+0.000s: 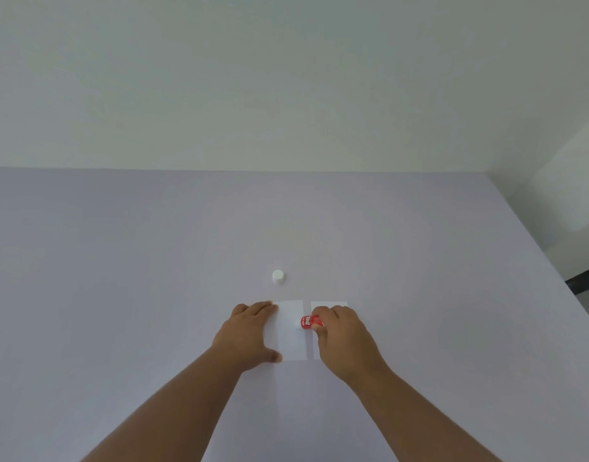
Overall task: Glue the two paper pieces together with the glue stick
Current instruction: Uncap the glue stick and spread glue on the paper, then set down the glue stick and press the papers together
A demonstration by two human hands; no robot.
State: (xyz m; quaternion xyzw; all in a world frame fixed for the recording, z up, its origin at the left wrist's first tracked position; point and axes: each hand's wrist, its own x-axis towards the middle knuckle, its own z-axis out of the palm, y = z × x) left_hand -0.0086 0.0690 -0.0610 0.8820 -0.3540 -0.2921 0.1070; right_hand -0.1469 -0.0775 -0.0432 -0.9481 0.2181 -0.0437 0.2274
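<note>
Two white paper pieces lie side by side on the lavender table. My left hand (249, 335) lies flat on the left edge of the left paper piece (290, 331), fingers spread. My right hand (344, 335) grips a red glue stick (310, 322), held sideways with its end at the right edge of the left paper piece. That hand covers much of the right paper piece (329, 305). The glue stick's white cap (278, 277) stands on the table beyond the papers.
The lavender table (119, 261) runs back to a pale wall (286, 78). Its right edge (553, 271) slants toward me, with a dark floor strip beyond it.
</note>
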